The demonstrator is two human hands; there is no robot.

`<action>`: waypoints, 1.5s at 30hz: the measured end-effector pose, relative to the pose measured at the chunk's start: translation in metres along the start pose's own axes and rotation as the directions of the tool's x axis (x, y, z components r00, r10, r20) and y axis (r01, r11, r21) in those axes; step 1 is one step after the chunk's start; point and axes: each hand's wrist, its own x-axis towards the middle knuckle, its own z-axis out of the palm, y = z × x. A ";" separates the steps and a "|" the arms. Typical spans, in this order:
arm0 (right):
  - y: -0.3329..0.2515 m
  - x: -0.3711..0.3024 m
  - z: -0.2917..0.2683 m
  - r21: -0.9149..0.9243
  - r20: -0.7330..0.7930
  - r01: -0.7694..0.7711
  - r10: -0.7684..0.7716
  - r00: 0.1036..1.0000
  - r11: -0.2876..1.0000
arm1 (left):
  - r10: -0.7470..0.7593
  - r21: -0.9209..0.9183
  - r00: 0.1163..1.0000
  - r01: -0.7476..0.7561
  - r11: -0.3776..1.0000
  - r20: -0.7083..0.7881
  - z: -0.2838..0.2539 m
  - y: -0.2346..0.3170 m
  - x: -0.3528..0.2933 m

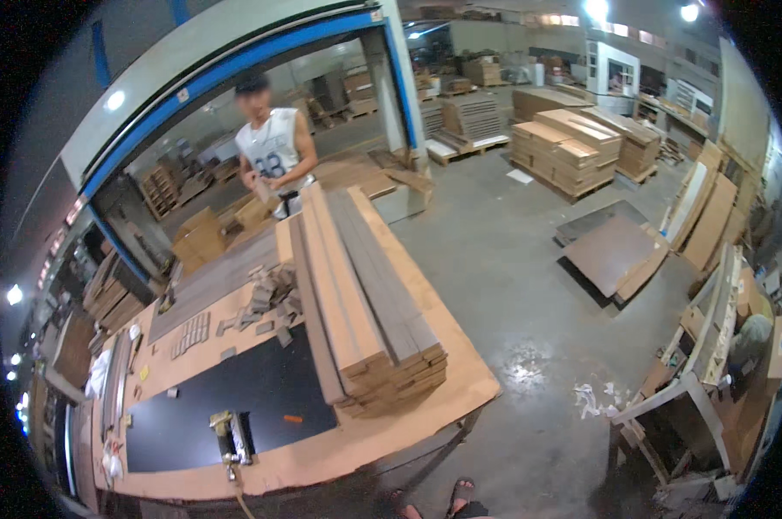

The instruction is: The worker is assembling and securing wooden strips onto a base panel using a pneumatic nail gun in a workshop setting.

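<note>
Neither of my hands shows in the head view. In front of me stands a workbench [322,471] with a light-brown top. A black panel [183,411] lies flat on it. On the panel rests an air-powered nail gun or stapler [228,434], a hose running from it toward the near edge. An orange item [293,419] lies to its right. Long wood-look boards [356,311] are stacked lengthwise at the bench's right. Left of them is a heap of small grey-brown blocks [271,296], and beside it a row of small blocks [190,336].
Across the bench a co-worker [274,147] in a sleeveless top holds a small piece. Cardboard boxes [202,238] sit near them. Flat panels [611,251] lie on the floor at right, with stacked boards on pallets [568,151] farther back. A wooden frame [702,406] stands near right.
</note>
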 end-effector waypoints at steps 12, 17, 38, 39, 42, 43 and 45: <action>-0.019 0.082 0.065 -0.089 0.369 -0.024 0.055 0.928 0.996 | -0.742 -0.149 0.652 0.758 0.635 0.155 -0.056 -0.107 -0.169; -0.021 0.150 0.159 -0.136 0.515 0.027 0.047 0.856 0.990 | -0.724 -0.570 0.660 0.680 0.462 0.201 -0.072 -0.193 -0.253; -0.017 0.431 0.402 -0.521 0.822 0.035 0.490 0.289 0.853 | -0.814 -0.888 0.571 0.312 0.338 -0.108 -0.262 -0.389 -0.234; -0.023 0.459 0.411 -0.516 0.841 0.066 0.490 0.230 0.854 | -0.818 -0.888 0.564 0.312 0.337 -0.112 -0.282 -0.401 -0.227; -0.032 0.523 0.426 -0.465 0.854 0.021 0.443 0.273 0.885 | -0.874 -0.838 0.445 0.386 0.385 -0.197 -0.341 -0.436 -0.213; -0.037 0.546 0.434 -0.417 0.870 0.004 0.398 0.290 0.909 | -0.876 -0.793 0.407 0.427 0.434 -0.261 -0.349 -0.464 -0.231; -0.055 0.589 0.449 -0.419 0.881 0.068 0.387 0.270 0.905 | -0.874 -0.534 0.290 0.702 0.471 -0.390 -0.345 -0.492 -0.268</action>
